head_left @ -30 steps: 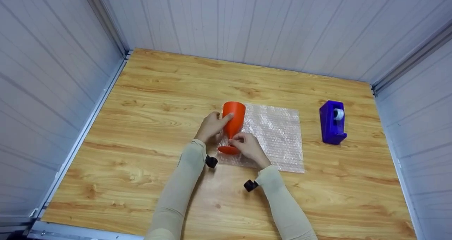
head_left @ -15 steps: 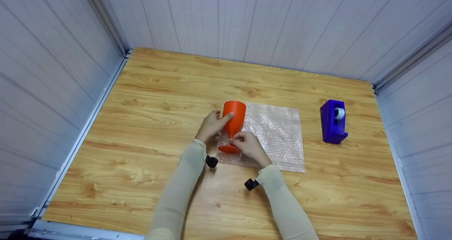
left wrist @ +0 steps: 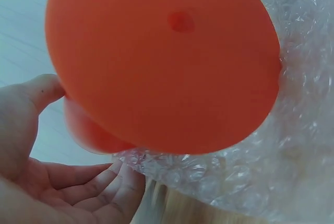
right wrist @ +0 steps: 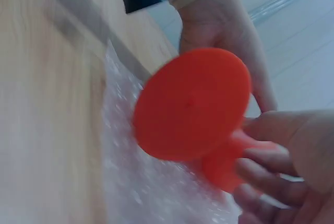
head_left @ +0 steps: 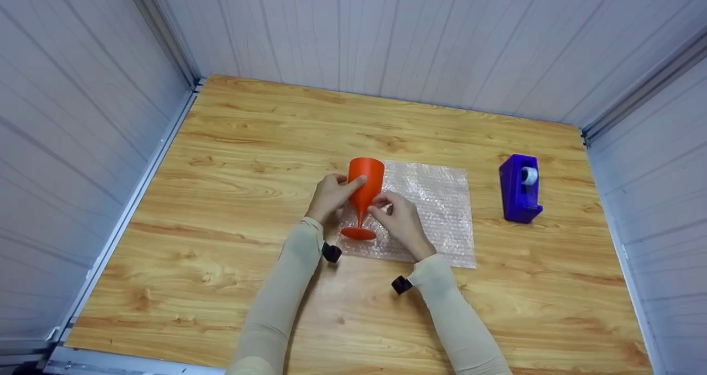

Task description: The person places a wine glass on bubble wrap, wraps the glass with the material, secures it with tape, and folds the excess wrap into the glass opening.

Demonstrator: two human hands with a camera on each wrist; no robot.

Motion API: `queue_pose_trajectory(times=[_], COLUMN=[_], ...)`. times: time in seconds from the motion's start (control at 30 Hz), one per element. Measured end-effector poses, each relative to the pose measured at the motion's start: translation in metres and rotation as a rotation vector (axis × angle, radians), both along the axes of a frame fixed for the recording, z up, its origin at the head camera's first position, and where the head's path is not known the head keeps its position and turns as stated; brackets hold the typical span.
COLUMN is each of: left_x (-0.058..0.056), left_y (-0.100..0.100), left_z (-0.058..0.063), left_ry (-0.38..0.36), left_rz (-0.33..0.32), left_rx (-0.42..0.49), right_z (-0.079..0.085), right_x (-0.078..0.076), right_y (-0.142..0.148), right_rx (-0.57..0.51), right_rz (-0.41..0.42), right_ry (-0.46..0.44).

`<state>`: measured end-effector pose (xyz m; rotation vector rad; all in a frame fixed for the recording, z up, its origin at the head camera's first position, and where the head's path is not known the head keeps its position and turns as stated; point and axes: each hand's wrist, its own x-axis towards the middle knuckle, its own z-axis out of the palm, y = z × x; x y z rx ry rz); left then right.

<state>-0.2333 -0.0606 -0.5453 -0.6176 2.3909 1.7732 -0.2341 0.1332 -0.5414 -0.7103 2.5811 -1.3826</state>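
An orange goblet (head_left: 365,179) lies on a sheet of bubble wrap (head_left: 436,209), toward its left edge. Its bowl points away from me and its round foot (left wrist: 162,72) faces me. My left hand (head_left: 331,196) holds the bowl from the left, thumb on top; its other fingertips (left wrist: 122,174) are at the wrap's edge below. On the right side, my right hand (head_left: 402,220) is at the lower bowl with loosely bent, parted fingers (right wrist: 274,182). Whether those fingertips touch the goblet is hard to tell.
A blue tape dispenser (head_left: 520,190) with a white roll stands on the wooden table (head_left: 248,143), right of the bubble wrap. Pale panel walls (head_left: 386,38) enclose the table at the back and both sides.
My right hand has let go of the goblet's stem and shifted up and right to beside the lower bowl. My left hand and the goblet have stayed nearly still.
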Motion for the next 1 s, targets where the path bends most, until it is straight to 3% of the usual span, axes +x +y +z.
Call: queue_pose_trajectory(times=[0.1, 0.2, 0.37, 0.57, 0.8, 1.0], left_x=[0.0, 0.0, -0.001, -0.002, -0.003, -0.003], left_y=[0.001, 0.003, 0.006, 0.008, 0.013, 0.016], left_z=[-0.001, -0.001, 0.0, 0.002, 0.004, 0.009], left_ry=[-0.006, -0.012, -0.008, 0.06, 0.069, 0.099], left_rz=[0.008, 0.004, 0.001, -0.016, -0.021, -0.059], left_rx=[0.015, 0.015, 0.001, -0.043, -0.085, -0.151], right_z=[0.002, 0.002, 0.003, 0.003, 0.002, -0.001], right_x=[-0.003, -0.005, -0.006, -0.009, -0.014, -0.016], right_y=[0.0, -0.001, -0.002, 0.0, 0.003, 0.008], right_rx=[-0.028, -0.027, 0.015, 0.038, 0.028, 0.016], right_rz=[0.031, 0.065, 0.076, 0.082, 0.091, 0.11], right_ry=[0.138, 0.202, 0.202, 0.206, 0.276, 0.257])
